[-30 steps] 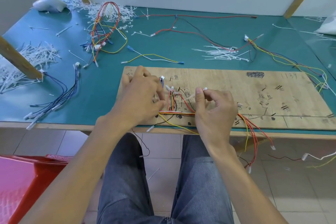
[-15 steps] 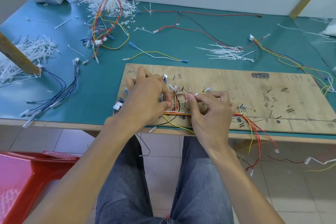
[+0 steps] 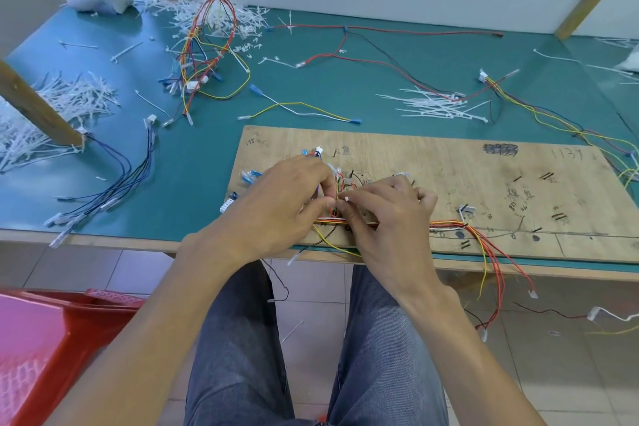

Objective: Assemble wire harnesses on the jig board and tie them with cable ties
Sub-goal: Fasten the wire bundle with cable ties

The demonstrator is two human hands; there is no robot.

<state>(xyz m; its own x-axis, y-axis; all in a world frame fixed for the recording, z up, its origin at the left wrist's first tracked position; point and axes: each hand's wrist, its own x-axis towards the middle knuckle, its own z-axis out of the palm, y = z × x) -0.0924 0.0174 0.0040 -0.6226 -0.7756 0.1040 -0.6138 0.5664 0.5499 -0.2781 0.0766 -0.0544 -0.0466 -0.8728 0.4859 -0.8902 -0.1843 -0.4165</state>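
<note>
- Nearest, low in view: knees in jeans (image 3: 242, 339); red plastic stool (image 3: 41, 339) on the floor at left.
- Left hand (image 3: 283, 207) on near-left part of jig board (image 3: 449, 162); curls over wire harness (image 3: 446, 225), pinches its wires between thumb and forefinger.
- Right hand (image 3: 387, 225) just beside left, fingertips almost meeting; pinches small white cable tie (image 3: 345, 198) at the bundle, other fingers bent.
- Harness along board's near edge; red, orange and yellow ends hanging off bench (image 3: 207, 166) at right.
- Behind board: heap of loose ties (image 3: 435, 104) on green mat.
- At left, well apart from board: blue wires (image 3: 114, 183).
- Far left: coloured wire tangle (image 3: 207, 55); white offcuts (image 3: 76, 97) in piles.
</note>
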